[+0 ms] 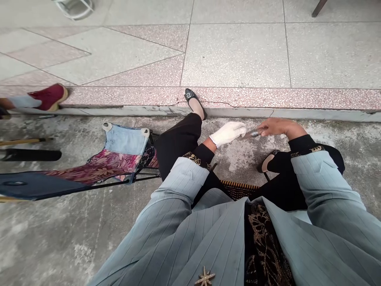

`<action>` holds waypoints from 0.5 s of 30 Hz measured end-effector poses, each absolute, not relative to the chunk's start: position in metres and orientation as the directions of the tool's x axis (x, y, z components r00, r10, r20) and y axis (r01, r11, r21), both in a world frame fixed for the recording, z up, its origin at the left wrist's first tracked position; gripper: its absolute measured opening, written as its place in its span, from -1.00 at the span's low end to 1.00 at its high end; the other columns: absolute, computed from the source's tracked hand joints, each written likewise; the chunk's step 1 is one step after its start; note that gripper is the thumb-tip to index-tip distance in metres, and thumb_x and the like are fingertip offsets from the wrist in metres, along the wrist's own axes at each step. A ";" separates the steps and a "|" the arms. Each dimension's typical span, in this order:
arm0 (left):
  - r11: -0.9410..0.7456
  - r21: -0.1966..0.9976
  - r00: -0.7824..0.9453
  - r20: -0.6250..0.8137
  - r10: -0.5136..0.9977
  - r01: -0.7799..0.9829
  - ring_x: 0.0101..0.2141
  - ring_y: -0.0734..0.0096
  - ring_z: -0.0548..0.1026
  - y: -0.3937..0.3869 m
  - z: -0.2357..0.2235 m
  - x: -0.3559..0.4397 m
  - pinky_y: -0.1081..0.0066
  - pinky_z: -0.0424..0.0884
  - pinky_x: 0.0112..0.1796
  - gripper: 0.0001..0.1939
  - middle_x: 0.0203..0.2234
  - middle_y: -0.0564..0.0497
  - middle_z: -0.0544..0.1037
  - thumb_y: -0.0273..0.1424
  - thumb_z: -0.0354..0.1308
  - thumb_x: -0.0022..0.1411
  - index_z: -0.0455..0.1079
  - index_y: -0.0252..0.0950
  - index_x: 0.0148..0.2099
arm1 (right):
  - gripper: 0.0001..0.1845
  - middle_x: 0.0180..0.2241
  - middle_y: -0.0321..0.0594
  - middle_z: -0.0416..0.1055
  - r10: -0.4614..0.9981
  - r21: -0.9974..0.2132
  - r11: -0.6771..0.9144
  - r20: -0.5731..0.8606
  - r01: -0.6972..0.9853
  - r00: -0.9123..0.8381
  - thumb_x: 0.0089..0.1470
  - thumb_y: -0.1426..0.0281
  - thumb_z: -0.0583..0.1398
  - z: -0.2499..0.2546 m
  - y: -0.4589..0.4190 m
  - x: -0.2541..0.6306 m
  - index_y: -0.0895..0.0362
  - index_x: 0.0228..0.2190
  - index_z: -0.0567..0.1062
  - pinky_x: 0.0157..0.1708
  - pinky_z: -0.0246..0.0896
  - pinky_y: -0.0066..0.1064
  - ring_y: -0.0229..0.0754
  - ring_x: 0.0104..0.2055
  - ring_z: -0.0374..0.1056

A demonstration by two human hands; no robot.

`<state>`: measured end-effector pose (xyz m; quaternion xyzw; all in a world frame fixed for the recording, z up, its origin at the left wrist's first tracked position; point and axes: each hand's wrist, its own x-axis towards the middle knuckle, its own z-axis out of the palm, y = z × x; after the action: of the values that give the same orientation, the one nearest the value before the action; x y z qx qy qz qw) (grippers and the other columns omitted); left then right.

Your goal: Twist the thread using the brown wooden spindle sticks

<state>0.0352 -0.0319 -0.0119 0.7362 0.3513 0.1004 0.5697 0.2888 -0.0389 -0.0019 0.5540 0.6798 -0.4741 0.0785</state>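
My left hand (228, 134) wears a white knitted glove, its fingers closed at one end of a short, thin rod (253, 134). The rod looks silvery and ridged in the middle and brownish towards the glove; motion blurs it, so its kind cannot be told. Bare-skinned, my right hand (276, 126) pinches the other end between thumb and fingers. Both hands are in the air between my knees, above the concrete floor (238, 157). What lies inside the gloved fingers is hidden.
A low folding seat (126, 140) of denim and flowered cloth stands left of me. A raised tiled step (235, 55) runs ahead, with my foot on its edge. At far left are another person's red shoe (49, 97) and a black-handled object (32, 155). Woven seat edge (241, 188) shows beneath me.
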 end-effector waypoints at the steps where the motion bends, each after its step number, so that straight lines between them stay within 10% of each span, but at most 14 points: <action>1: -0.091 0.911 0.726 -0.258 0.637 0.403 -0.57 0.57 0.26 -0.030 -0.013 0.034 0.50 0.15 -0.51 -0.72 -0.51 0.08 0.42 -0.22 0.01 0.27 0.39 -0.33 -0.29 | -0.69 -0.40 -0.22 0.51 0.572 -0.619 -0.053 -0.662 0.783 -0.484 -0.08 0.23 0.36 0.000 -0.041 0.287 0.11 -0.27 0.66 -0.38 0.13 -0.38 -0.19 -0.40 0.31; 4: -0.060 0.929 0.724 -0.242 0.646 0.364 -0.57 0.58 0.25 -0.028 -0.019 0.034 0.51 0.17 -0.52 -0.70 -0.51 0.07 0.41 -0.18 0.06 0.26 0.38 -0.34 -0.28 | -0.57 -0.43 -0.28 0.48 0.390 -0.802 -0.127 -0.582 0.584 -0.714 -0.11 0.17 0.38 0.012 -0.049 0.283 0.13 -0.20 0.65 -0.41 0.15 -0.41 -0.28 -0.46 0.26; 6: -0.016 0.948 0.728 -0.233 0.645 0.318 -0.57 0.59 0.24 -0.029 -0.024 0.037 0.51 0.19 -0.51 -0.67 -0.52 0.06 0.39 -0.14 0.06 0.28 0.36 -0.34 -0.31 | -0.53 -0.39 -0.28 0.48 0.550 -0.895 -0.198 -0.440 0.401 -0.710 -0.07 0.15 0.37 0.023 -0.050 0.284 0.14 -0.13 0.61 -0.41 0.19 -0.43 -0.31 -0.46 0.26; 10: 0.091 0.963 0.731 -0.252 0.634 0.253 -0.62 0.61 0.15 -0.034 -0.025 0.043 0.52 0.13 -0.55 -0.62 -0.63 0.12 0.28 -0.11 0.02 0.32 0.32 -0.32 -0.36 | -0.66 -0.47 -0.26 0.39 0.921 -0.965 -0.229 -0.258 0.130 -0.292 -0.06 0.18 0.38 0.029 -0.045 0.294 0.18 -0.36 0.52 -0.45 0.20 -0.44 -0.32 -0.49 0.22; 15: 0.046 0.973 0.778 -0.209 0.592 0.227 -0.60 0.61 0.19 -0.038 -0.016 0.043 0.51 0.10 -0.54 -0.64 -0.58 0.09 0.35 -0.14 0.04 0.28 0.34 -0.34 -0.38 | -0.76 -0.54 -0.30 0.31 0.940 -0.913 -0.310 -0.336 0.266 -0.056 -0.04 0.29 0.36 0.012 -0.038 0.299 0.18 -0.47 0.45 -0.49 0.14 -0.47 -0.34 -0.53 0.18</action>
<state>0.0433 -0.0377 -0.0160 0.6767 0.3027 0.1390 0.6567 0.2989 -0.0376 0.0120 0.6097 0.4947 -0.5322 -0.3168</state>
